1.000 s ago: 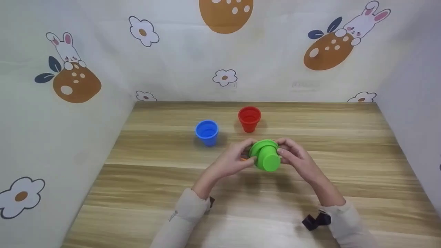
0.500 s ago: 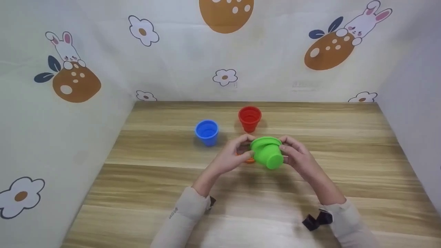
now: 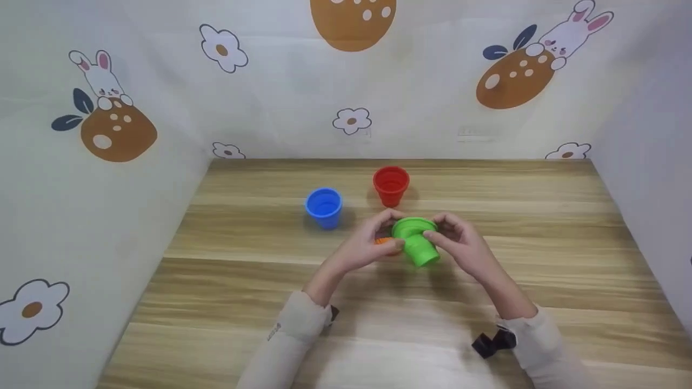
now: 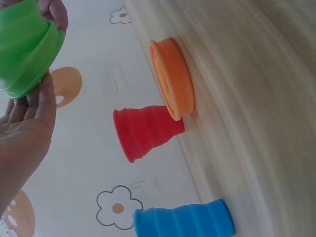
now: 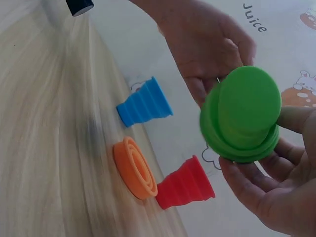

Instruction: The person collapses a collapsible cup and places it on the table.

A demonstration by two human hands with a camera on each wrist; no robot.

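Note:
Between both hands a green collapsible cup is held above the table, its rim away from me and its base tilted down toward me. Its wall is partly folded and skewed. My left hand grips the left side, thumb on the wall and fingers at the rim. On the other side my right hand grips the cup, its thumb pressing the wall. Below the hands, an orange collapsible cup lies folded flat on the table; the left hand mostly hides it in the head view.
A blue cup stands extended to the left of the hands. Farther back stands a red cup, also extended. The wooden table meets patterned walls at the back and sides.
The green cup has tilted, its base swinging from facing me to pointing lower. The right thumb has shifted from the edge onto the cup's wall. The blue and red cups stay put.

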